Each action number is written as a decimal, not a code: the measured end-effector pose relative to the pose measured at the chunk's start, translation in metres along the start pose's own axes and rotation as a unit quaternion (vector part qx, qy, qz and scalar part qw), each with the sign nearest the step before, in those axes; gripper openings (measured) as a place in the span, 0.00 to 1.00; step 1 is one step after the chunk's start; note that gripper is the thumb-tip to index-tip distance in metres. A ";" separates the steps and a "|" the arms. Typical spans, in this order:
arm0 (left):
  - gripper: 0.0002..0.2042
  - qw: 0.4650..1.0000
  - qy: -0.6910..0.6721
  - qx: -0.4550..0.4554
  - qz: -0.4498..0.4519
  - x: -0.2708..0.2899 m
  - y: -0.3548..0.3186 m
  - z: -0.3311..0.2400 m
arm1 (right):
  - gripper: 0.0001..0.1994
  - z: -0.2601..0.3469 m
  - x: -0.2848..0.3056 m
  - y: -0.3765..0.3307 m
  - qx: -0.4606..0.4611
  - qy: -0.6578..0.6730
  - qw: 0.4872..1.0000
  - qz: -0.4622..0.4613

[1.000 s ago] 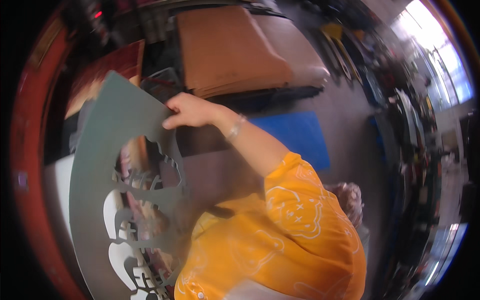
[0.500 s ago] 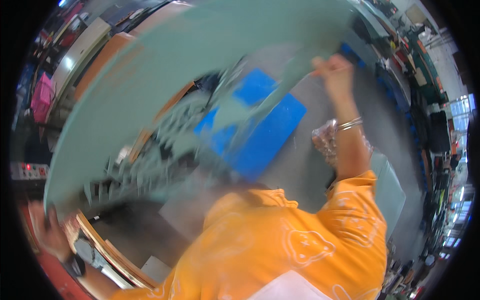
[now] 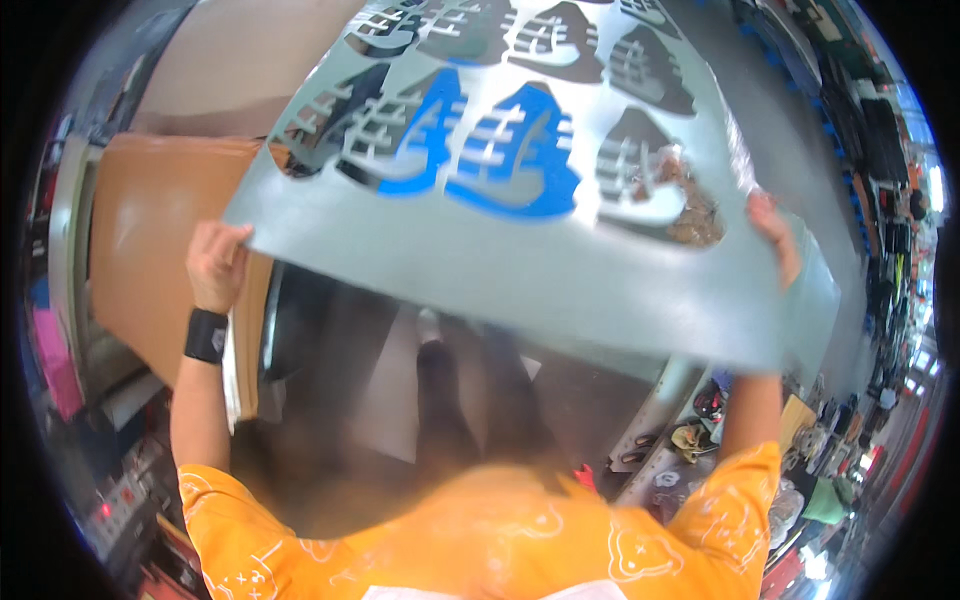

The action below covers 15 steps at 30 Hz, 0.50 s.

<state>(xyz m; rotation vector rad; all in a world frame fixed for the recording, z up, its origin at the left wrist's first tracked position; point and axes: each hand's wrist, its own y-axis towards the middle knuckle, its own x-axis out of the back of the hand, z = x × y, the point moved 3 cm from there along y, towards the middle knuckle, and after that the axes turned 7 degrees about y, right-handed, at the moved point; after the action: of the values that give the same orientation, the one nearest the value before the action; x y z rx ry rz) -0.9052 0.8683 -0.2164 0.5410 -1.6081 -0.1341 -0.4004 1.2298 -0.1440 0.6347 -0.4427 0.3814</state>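
A wide grey-green sheet (image 3: 500, 275) with rows of shoe-upper-shaped cut-outs is held up in front of me, sloping away. My left hand (image 3: 217, 262) pinches its near left corner, fingers closed on the edge. At the right edge, my right hand (image 3: 775, 238) grips the sheet; part of this hand is hidden behind the sheet, and it is slightly blurred. Through the cut-outs I see a blue board (image 3: 545, 185) below and, on the right, some crumpled clear plastic wrap (image 3: 697, 215).
A stack of brown sheets (image 3: 160, 250) stands close by my left hand, with a paler brown surface (image 3: 235, 65) beyond it. A pink object (image 3: 50, 360) lies at the far left. Low on the right is a rack (image 3: 690, 430) with assorted small items.
The sheet has swung round from the left and above to lie across my front. My left hand has moved up and inward to its corner; my right hand has moved right and lower.
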 end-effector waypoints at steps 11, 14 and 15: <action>0.25 0.787 -0.001 0.235 0.570 -0.418 -0.354 -0.034 | 0.29 -0.275 -0.243 -0.505 -0.444 -0.184 0.702 0.525; 0.23 0.695 -0.111 0.332 0.628 -0.402 -0.421 -0.111 | 0.26 -0.235 -0.230 -0.562 -0.598 -0.070 0.666 0.440; 0.22 0.660 -0.171 0.364 0.634 -0.392 -0.429 -0.138 | 0.24 -0.218 -0.222 -0.569 -0.652 -0.075 0.612 0.441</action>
<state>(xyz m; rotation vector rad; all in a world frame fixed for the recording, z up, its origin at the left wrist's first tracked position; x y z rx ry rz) -0.6538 0.6871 -0.7268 -0.1714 -2.0413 1.6126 -0.2598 0.9010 -0.6853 -1.0969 -1.0304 0.7943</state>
